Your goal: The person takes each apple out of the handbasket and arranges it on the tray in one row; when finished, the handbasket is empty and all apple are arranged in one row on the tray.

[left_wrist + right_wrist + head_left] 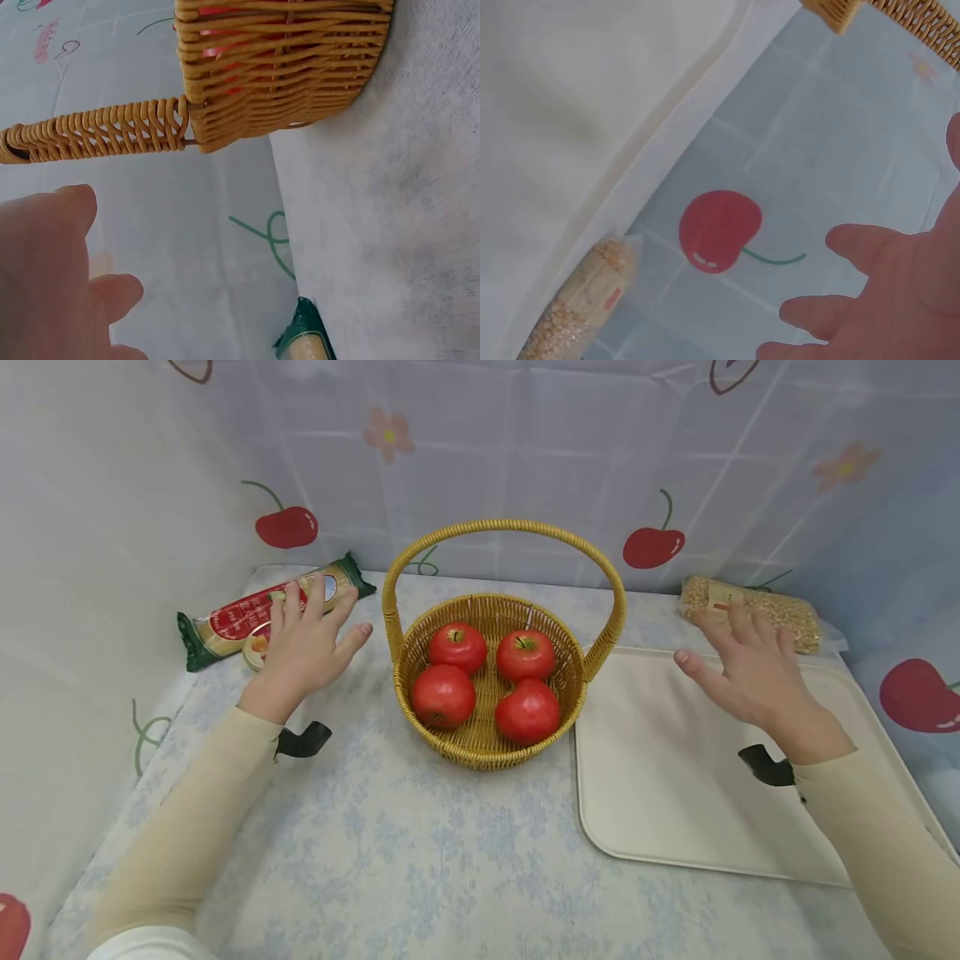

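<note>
A yellow wicker basket (pixel 489 758) with a tall arched handle stands mid-table in the head view, with several red apples (pixel 444 696) inside it. To its left, my left hand (pixel 302 652) hovers with fingers spread and holds nothing. The left wrist view shows that hand's fingertips apart from the basket's handle (pixel 97 133). On the other side, my right hand (pixel 757 681) hangs over the cream tray (pixel 660 777), its fingers spread and nothing held. Part of the basket (pixel 922 26) shows at the top of the right wrist view.
A red and green packet (pixel 240 618) lies behind my left hand, with a small round item (pixel 257 647) beside it, partly covered by the hand. A clear bag of pale grains (pixel 795 614) lies behind the tray. Printed curtains (pixel 517 452) enclose the table's back and sides.
</note>
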A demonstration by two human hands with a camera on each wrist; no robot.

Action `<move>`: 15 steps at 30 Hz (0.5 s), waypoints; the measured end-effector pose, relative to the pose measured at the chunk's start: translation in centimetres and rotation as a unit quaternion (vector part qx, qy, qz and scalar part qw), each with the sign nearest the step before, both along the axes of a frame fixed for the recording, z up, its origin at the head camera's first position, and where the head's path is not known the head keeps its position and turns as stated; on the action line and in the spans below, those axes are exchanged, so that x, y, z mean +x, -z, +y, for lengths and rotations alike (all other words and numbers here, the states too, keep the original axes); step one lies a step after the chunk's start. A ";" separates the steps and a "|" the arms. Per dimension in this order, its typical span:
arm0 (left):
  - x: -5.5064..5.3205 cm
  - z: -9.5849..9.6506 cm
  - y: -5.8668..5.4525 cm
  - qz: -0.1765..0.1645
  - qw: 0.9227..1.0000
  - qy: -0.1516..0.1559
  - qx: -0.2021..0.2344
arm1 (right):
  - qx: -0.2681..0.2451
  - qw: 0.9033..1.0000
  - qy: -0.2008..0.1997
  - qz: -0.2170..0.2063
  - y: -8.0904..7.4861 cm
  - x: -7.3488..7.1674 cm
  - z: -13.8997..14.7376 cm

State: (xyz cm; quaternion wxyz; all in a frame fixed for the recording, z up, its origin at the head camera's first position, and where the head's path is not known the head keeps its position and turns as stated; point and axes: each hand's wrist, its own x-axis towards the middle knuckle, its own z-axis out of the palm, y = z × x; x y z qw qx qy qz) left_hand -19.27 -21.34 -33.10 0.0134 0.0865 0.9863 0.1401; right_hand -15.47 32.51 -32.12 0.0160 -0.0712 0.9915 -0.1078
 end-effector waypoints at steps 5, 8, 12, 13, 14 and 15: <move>0.9 0.2 0.0 -0.008 1.000 0.007 -0.002 | -0.002 0.999 -0.025 0.029 -0.2 0.7 -0.6; 1.4 0.4 0.2 -0.012 1.000 0.012 -0.010 | -0.002 0.999 -0.036 0.041 -0.3 1.2 -1.1; 2.2 0.7 0.5 -0.015 1.000 0.017 -0.011 | 0.005 0.998 -0.048 0.045 -0.4 1.6 -1.7; 2.4 0.8 0.6 -0.014 1.000 0.021 -0.010 | 0.009 0.998 -0.051 0.047 -0.4 1.7 -1.8; 2.7 0.9 0.7 -0.012 1.000 0.024 -0.007 | 0.010 0.997 -0.053 0.048 -0.4 1.7 -2.0; 2.9 1.0 0.8 -0.011 1.000 0.028 -0.002 | 0.013 0.997 -0.056 0.051 -0.3 1.8 -2.1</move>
